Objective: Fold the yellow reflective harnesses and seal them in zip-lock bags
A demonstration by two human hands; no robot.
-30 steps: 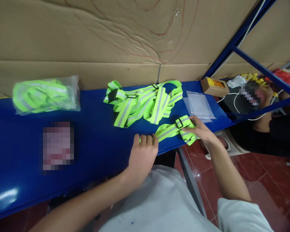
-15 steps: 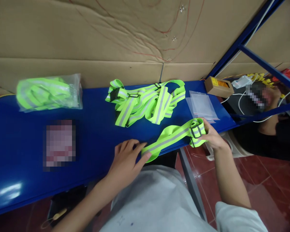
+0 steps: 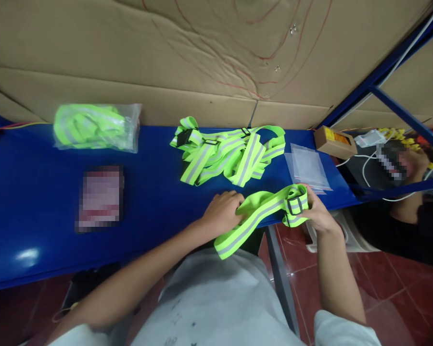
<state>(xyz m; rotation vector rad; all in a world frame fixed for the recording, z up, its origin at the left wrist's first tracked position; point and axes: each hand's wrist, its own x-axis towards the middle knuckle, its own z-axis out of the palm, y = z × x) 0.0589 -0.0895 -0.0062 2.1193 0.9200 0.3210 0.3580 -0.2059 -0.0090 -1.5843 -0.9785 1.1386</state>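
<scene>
A neon-green reflective strap with a grey stripe and a black buckle stretches between my hands at the front edge of the blue table. My left hand is closed on the strap's middle, and a loose end hangs down over the edge. My right hand grips the folded, buckled end. A pile of more green reflective straps lies just beyond my hands.
A clear bag of green straps lies at the back left. Flat clear bags rest at the right, with a small cardboard box behind them. A dark flat object lies at the left. Cardboard lines the back wall. Another person sits at the right.
My left hand went from lying open on the strap's end to gripping the strap nearer my right hand. The loose end now hangs off the table edge. The view shifted slightly.
</scene>
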